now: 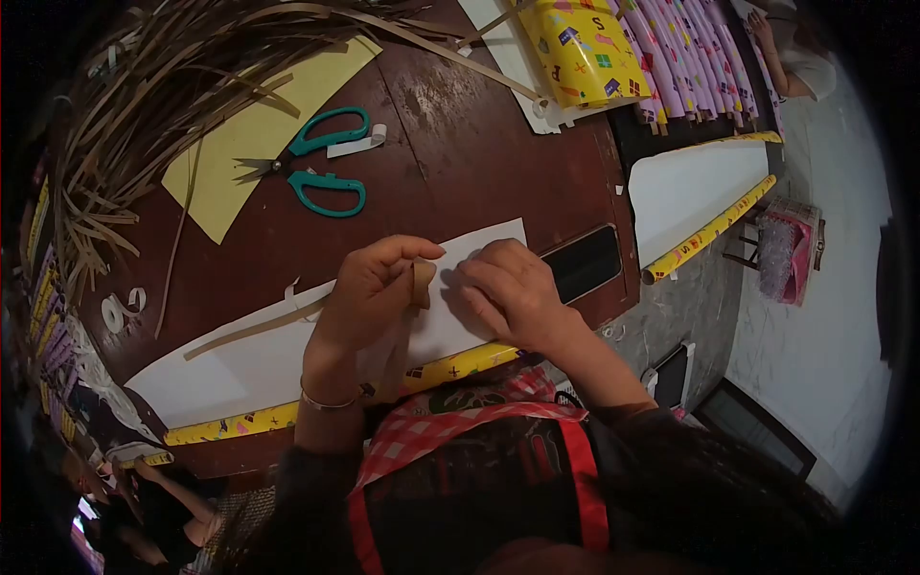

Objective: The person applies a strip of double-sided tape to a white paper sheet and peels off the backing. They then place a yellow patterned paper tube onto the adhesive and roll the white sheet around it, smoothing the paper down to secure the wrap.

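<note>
The left hand (369, 287) was bent at the wrist, with a thin bracelet (326, 402) around it, and its thumb and fingers were closed on the upper end of a brown paper strip (420, 284), which it held down on the white sheet (287, 355). The right hand (508, 287) lay just beside it, fingers curled and pressing flat on the same sheet; it pressed and did not grasp anything that could be seen. The white sheet was long and smooth, with a yellow printed edge (450, 366) at the side near the person, and it lay on a dark brown wooden table (460, 144) with a worn surface. A second flat brown strip (249, 333) lay across the sheet to the left. Farther away, teal-handled scissors (321, 163) rested partly on a pale yellow paper (249, 144), beside a heap of long, thin brown strips (153, 86). Rolls of yellow and pink patterned paper (623, 48) lay at the far edge.
</note>
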Tool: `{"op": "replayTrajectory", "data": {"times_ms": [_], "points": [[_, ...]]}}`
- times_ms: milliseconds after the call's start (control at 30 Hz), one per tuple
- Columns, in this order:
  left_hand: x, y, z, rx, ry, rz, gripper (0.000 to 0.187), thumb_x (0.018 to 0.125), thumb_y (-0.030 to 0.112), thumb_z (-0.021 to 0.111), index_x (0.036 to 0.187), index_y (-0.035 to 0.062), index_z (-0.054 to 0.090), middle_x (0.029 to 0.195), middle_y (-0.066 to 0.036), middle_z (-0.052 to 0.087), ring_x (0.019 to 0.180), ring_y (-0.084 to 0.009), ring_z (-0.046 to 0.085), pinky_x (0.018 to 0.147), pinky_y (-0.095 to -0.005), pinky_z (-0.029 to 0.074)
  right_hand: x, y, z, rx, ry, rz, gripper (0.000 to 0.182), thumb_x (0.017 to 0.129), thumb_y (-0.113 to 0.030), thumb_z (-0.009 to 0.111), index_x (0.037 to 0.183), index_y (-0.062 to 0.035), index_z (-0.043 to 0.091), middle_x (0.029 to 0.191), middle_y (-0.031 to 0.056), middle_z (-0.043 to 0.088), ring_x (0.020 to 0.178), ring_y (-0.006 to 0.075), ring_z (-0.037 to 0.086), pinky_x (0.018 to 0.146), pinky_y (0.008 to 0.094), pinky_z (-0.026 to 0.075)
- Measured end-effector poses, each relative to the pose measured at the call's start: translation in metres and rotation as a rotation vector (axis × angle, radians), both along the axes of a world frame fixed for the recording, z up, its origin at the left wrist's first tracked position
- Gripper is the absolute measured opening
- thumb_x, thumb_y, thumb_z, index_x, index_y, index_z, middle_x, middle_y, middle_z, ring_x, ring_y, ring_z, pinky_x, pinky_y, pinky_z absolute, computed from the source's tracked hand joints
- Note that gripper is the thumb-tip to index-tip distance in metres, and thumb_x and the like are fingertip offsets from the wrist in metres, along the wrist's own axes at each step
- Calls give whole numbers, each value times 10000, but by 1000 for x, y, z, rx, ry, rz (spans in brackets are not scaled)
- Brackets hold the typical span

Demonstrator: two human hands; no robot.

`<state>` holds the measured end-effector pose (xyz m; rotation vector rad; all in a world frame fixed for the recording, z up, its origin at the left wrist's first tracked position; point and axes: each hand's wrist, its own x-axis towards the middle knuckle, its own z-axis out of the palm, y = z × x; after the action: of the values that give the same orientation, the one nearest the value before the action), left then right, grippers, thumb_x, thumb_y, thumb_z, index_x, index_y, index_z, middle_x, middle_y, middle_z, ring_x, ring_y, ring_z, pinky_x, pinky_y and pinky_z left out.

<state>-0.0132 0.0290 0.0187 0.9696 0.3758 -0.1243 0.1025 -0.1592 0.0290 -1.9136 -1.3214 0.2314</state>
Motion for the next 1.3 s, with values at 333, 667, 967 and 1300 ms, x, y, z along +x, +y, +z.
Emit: {"op": "replayTrajectory", "data": {"times_ms": [333, 667, 967, 1300], "points": [[4, 1, 0, 274, -3, -169, 178, 924, -31, 544, 1034, -27, 684, 777, -13, 666, 714, -62, 587, 645, -226, 475, 9, 22, 5, 48, -149, 182, 486, 713, -85, 740, 1179, -116, 605, 1029, 98, 610, 967, 316, 600, 810, 415, 512], [4, 1, -1, 191, -33, -240, 206, 897, -56, 550, 1073, -43, 657, 914, -39, 675, 834, -68, 602, 724, -242, 487, 15, 17, 9, -6, -49, 212, 331, 760, -124, 750, 1077, -124, 658, 1064, 85, 601, 1008, 311, 589, 846, 424, 495], [5, 2, -6, 89, 76, -226, 185, 812, -79, 616, 967, -13, 693, 878, -12, 683, 803, -65, 617, 679, -225, 498, 8, 25, 16, 40, -64, 260, 330, 740, -139, 754, 1060, -148, 675, 1168, 112, 570, 1103, 345, 556, 895, 456, 486], [5, 3, -14, 59, 39, -239, 119, 878, -32, 628, 993, -27, 662, 883, -16, 667, 810, -60, 617, 678, -218, 494, 4, 28, 9, 93, -112, 181, 202, 738, -96, 707, 939, -107, 687, 1093, 99, 592, 1050, 312, 574, 867, 455, 473]]}}
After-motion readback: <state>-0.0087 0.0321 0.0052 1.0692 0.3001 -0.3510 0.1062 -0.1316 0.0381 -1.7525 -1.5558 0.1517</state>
